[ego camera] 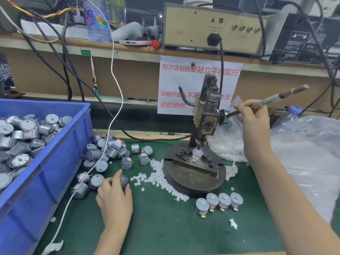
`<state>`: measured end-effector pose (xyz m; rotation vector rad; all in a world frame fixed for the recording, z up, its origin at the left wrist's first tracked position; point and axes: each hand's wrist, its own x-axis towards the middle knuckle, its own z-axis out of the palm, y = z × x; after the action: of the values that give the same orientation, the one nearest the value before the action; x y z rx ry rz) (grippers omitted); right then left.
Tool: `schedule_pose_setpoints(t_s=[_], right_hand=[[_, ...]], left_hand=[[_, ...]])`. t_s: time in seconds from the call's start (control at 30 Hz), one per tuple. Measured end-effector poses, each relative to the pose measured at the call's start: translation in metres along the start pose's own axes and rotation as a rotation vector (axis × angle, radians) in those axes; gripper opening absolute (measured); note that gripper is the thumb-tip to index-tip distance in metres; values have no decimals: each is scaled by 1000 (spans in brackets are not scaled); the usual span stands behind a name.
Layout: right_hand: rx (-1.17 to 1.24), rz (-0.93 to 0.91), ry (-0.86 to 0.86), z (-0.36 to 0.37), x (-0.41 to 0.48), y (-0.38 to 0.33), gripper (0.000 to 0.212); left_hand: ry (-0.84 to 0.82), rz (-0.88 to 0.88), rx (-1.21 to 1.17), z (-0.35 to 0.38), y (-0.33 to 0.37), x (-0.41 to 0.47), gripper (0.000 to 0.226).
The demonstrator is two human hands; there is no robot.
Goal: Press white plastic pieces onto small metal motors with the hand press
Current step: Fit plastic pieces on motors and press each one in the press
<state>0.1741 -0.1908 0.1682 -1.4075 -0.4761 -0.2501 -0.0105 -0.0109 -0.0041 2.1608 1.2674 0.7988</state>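
One small silver cylindrical metal motor (197, 155), rigid, smooth and probably dense, sits under the dark iron hand press (207, 116); right hand (254, 122) fingers wrap the lever (266, 102), left hand (115, 196) fingers close on another motor at 8 o'clock; grip by flanks.

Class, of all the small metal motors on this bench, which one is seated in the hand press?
The motor standing upright in the fixture on the round press base, directly under the ram. The rest lie loose on the mat, stand in a front row, or fill the blue bin.
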Motion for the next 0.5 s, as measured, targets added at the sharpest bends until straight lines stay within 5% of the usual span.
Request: schedule_pose_setpoints(t_s=[0.13, 0.3, 0.5], right_hand=[[-87, 44, 25, -6, -4, 18, 25], [-429, 401, -112, -3, -32, 76, 31], [-765, 129, -320, 16, -54, 104, 38]], left_hand=[[48, -12, -87, 2, -4, 2, 37], [59, -5, -201, 2, -5, 2, 36], [50, -11, -290, 1, -10, 4, 42]])
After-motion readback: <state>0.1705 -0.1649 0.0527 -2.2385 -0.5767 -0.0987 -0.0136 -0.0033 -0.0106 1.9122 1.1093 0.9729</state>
